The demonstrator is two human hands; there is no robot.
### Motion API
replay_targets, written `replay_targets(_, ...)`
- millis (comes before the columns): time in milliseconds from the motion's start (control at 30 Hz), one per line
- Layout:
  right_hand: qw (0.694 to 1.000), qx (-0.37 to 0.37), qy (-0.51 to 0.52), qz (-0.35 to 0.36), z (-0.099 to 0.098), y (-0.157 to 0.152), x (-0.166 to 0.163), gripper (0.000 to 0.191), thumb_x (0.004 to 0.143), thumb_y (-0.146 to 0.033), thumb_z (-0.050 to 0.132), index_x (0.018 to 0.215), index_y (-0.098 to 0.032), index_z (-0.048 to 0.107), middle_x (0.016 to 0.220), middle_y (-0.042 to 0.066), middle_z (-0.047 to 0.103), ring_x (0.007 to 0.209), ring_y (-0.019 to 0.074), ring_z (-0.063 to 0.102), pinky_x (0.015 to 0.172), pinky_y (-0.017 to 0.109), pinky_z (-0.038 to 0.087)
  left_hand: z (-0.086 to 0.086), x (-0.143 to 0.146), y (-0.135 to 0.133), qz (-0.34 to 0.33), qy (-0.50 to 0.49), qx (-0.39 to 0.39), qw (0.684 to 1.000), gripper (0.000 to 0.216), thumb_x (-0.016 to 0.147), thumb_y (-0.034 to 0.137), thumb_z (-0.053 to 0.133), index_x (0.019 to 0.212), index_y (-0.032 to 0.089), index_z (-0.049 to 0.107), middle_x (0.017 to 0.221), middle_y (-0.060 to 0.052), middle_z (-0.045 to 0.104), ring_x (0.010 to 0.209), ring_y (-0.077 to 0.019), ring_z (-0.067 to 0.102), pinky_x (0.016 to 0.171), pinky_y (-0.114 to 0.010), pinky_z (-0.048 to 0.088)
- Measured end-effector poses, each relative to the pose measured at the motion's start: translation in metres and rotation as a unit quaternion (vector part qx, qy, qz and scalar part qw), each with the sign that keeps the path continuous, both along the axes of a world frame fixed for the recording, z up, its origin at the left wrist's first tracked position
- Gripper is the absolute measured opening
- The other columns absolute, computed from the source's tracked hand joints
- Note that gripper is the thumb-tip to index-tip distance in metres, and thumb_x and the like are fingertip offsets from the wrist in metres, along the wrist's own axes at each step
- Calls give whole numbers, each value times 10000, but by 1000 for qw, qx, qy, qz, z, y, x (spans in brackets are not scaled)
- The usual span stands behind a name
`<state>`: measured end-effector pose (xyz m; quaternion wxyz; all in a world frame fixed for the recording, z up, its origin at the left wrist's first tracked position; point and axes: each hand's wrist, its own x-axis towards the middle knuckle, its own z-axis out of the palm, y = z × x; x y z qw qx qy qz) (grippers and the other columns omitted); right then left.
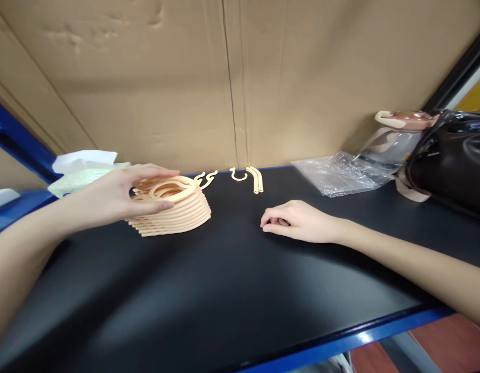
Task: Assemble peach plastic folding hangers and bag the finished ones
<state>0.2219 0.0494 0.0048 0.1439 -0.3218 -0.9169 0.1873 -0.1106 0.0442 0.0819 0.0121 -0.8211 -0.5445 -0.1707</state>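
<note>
A stack of several peach plastic hangers (177, 212) lies on the black tabletop (224, 290) at the left. My left hand (123, 197) grips the top of the stack, fingers laid over it and thumb pressed against its side. My right hand (294, 220) rests on the tabletop to the right of the stack, fingers curled loosely under, with nothing visible in them. Loose peach pieces lie behind: a small hook (238, 175), two short bars (256, 179) and another hook piece (206, 178).
A cardboard wall (240, 77) closes the back. A tissue pack (84, 168) sits at the far left, a crumpled clear plastic bag (336, 176), a clear bottle (395, 137) and a dark bag (453, 160) at the right. The blue table edge (340, 342) runs along the front.
</note>
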Motion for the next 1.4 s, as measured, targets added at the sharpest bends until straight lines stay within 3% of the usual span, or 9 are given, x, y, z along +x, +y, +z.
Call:
replay_targets(367,1000,3,0,1,-2,0,1,142,918,-293,530,891,-196,632,617,-49,551,540,93,469,555,215,305,-5,2,1,-19,8,-20,1000,533,849,576,526,1244,219,553,1238,-15,606,1066,-251,568,951,-395,420)
replay_targets(533,1000,4,1,1,-1,0,1,131,913,-283,536,890,-191,626,603,-55,535,531,88,459,554,209,305,-10,-9,14,-7,6,-58,998,740,677,740,531,1252,274,553,1249,-3,595,1099,-277,555,962,-389,423)
replay_targets(767,1000,3,-2,4,-1,0,0,121,912,-278,537,893,-190,617,595,-62,515,534,84,453,551,204,303,-2,-17,11,12,-3,-112,994,713,750,716,460,1380,395,370,1395,77,466,1235,-249,474,1012,-321,375)
replay_targets(933,1000,5,-8,7,-1,0,0,117,913,-282,536,898,-191,609,591,-67,504,528,83,442,549,203,302,2,-33,15,53,72,-130,988,891,631,747,560,1411,383,326,1365,52,498,1168,-267,532,977,-317,386)
replay_targets(1167,1000,5,-8,8,-1,-1,1,117,914,-281,537,897,-189,606,587,-71,492,528,81,440,551,202,304,-2,-43,22,37,104,-108,988,821,668,719,560,1394,411,332,1338,53,522,1132,-258,560,942,-308,382)
replay_targets(1400,1000,9,-8,10,0,-1,1,121,916,-285,533,900,-192,609,591,-67,500,529,83,444,553,206,304,1,-36,20,76,101,-125,984,878,613,761,560,1390,405,357,1287,56,559,1088,-255,582,888,-285,420)
